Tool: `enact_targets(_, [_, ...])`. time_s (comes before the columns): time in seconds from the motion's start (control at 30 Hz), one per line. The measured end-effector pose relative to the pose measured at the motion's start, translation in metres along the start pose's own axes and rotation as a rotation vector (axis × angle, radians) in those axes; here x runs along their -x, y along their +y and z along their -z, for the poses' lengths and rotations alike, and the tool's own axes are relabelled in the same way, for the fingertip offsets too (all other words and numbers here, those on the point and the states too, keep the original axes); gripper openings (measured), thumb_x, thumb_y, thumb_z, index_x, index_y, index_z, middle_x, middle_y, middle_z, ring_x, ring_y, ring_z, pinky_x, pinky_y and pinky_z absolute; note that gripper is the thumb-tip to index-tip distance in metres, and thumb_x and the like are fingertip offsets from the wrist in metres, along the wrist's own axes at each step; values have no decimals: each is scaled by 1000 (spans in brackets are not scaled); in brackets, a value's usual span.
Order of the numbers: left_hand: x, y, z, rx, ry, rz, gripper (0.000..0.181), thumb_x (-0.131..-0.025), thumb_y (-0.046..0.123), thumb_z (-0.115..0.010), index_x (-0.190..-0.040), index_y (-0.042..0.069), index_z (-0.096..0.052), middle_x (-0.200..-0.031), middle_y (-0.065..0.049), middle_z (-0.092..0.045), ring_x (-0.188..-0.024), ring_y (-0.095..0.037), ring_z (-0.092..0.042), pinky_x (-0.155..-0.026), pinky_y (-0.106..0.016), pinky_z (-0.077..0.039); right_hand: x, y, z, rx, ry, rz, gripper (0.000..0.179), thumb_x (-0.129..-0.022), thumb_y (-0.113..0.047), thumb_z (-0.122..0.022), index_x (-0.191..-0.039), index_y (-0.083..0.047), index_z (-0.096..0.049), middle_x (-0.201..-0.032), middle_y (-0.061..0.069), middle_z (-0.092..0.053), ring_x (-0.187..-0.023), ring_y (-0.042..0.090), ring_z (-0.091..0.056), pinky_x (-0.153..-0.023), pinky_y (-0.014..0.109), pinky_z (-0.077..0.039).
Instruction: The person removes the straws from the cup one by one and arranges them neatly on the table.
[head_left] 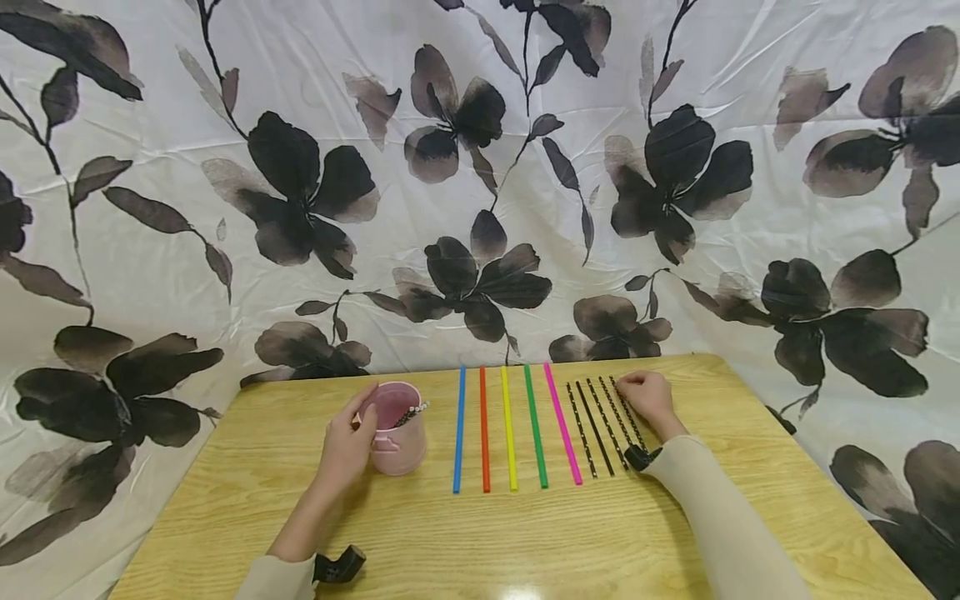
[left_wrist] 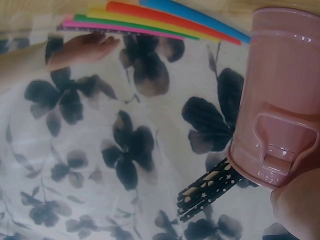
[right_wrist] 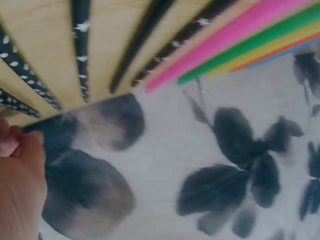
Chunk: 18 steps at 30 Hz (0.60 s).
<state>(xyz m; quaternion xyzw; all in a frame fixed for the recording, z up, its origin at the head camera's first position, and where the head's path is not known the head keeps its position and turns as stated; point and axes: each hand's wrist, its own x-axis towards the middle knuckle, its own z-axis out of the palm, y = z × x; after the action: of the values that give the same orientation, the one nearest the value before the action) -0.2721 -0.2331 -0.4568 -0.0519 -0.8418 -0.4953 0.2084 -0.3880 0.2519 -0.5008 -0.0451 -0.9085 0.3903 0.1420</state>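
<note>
On the left of the table, my left hand (head_left: 350, 437) grips a pink cup (head_left: 399, 454) by its side and rim. Several black patterned straws (left_wrist: 207, 190) stick out of the cup's mouth in the left wrist view. My right hand (head_left: 650, 398) is at the far end of the rightmost black dotted straw (head_left: 628, 417), thumb and finger bent together at its tip; that contact is partly hidden in the right wrist view, where the hand (right_wrist: 22, 170) is cut off at the left edge. More black straws (head_left: 595, 427), starred or plain, lie beside it in a row.
Blue (head_left: 459, 433), red (head_left: 484, 433), yellow (head_left: 509, 433), green (head_left: 536, 433) and pink (head_left: 562, 425) straws lie side by side between cup and black straws. A floral cloth (head_left: 480, 167) hangs behind the wooden table (head_left: 487, 542).
</note>
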Motion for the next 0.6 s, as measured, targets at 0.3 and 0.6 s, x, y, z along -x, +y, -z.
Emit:
enact_targets(0.3, [-2,-1,-1,-28,-1,-14,35,-92,27,-44,-127,26,-48,-124,2,-49,-98,-9,-45,-70,-23,-40,20,-66,-8,-252,55,77,20,-81,-26,-63,-89,-8,-67,-76,7,-61,-62,20,-55,-50,34,-44])
enact_targets(0.6, [-2,-4,-2,-21,0,-39,35,-93,26,-43,-128,24,-48,-123,-1,-51,-102,-14,-46,-70,-19,-39,61,-146,-42,-503,-88,247,18,-80,-20,-65,-88,-5,-67,-73,9,-62,-62,27,-58,-51,35,-48])
